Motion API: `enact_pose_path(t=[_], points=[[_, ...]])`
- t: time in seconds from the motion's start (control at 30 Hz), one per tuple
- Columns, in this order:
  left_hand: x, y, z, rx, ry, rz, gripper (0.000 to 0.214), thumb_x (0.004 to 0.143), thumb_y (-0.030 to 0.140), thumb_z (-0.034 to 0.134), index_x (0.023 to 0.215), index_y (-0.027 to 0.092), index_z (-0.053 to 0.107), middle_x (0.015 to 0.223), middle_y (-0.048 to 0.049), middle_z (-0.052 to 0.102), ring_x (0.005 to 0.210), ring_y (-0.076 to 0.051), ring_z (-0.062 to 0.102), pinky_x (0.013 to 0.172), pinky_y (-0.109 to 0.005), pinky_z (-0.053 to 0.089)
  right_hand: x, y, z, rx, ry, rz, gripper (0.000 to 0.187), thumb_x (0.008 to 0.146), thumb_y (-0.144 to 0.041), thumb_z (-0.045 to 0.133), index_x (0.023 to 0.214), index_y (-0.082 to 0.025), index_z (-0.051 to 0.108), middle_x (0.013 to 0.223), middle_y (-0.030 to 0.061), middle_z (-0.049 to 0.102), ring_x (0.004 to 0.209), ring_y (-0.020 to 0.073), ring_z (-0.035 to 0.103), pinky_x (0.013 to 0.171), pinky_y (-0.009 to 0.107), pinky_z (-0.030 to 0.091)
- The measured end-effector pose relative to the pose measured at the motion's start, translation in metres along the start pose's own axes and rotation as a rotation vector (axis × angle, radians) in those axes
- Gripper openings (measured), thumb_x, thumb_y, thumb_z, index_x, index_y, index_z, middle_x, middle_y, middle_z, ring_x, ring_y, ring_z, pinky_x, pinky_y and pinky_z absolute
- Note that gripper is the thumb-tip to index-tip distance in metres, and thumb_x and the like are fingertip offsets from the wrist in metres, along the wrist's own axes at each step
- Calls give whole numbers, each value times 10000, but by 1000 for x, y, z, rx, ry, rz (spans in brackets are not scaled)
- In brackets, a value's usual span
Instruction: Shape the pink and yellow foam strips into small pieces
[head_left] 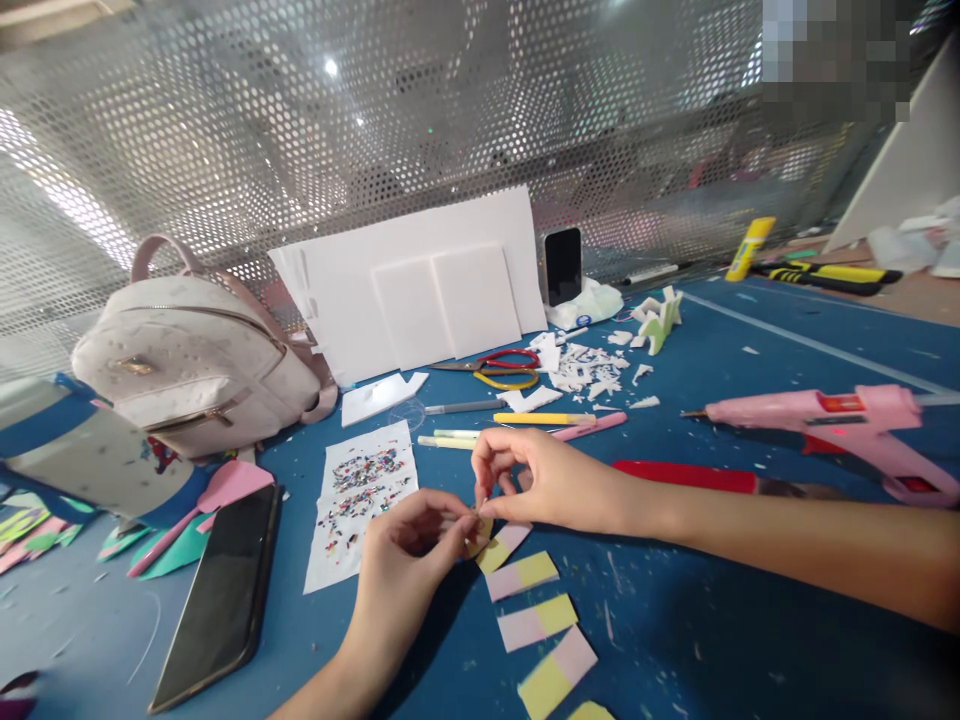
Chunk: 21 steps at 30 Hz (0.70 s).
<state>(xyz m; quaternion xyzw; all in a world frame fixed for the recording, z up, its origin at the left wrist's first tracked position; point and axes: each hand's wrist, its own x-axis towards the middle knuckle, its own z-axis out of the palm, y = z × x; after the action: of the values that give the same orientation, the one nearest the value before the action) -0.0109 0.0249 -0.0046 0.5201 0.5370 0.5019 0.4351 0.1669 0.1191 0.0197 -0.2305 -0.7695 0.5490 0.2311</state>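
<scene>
My left hand (416, 545) is closed in a pinch around a small yellow paper piece (478, 540), partly hidden by the fingers. My right hand (544, 485) meets it fingertip to fingertip, thumb and forefinger pinched together; whatever lies between them is too small to make out. Just below both hands, several pink-and-yellow paper strips (537, 622) lie in a loose column on the blue table mat (675, 640). A white sheet (322, 500) strewn with tiny multicoloured bits lies left of my left hand.
A pink glue gun (817, 412) lies at right, its metal tip pointing left. Scissors (510, 368), pens (544, 419) and white scraps (589, 370) lie beyond my hands. A dark phone (217, 590), a backpack (202, 345) and white boards (480, 300) stand or lie around.
</scene>
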Motion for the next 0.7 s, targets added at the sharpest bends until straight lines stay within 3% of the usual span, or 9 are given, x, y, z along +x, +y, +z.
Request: enact_pose_path(t=[0.3,0.7], points=[[2,3,1,-59,-34,-8,149,836,278,714,784,142,679,620,-30,711,537,-113,615,556,-216,521,-2,4,2,-68,-13,-10,255,761,-103,684,900,-200,493,827,-28,670,610,79,444,543,208,353],[3,-1,-1,-2,-15,-18,86,787,229,742,751,155,718,668,-19,698,563,-100,602,547,-186,489,-5,-6,1,-157,-41,-23,242,765,-85,659,896,-198,490,840,-29,669,583,77,416,518,214,326]])
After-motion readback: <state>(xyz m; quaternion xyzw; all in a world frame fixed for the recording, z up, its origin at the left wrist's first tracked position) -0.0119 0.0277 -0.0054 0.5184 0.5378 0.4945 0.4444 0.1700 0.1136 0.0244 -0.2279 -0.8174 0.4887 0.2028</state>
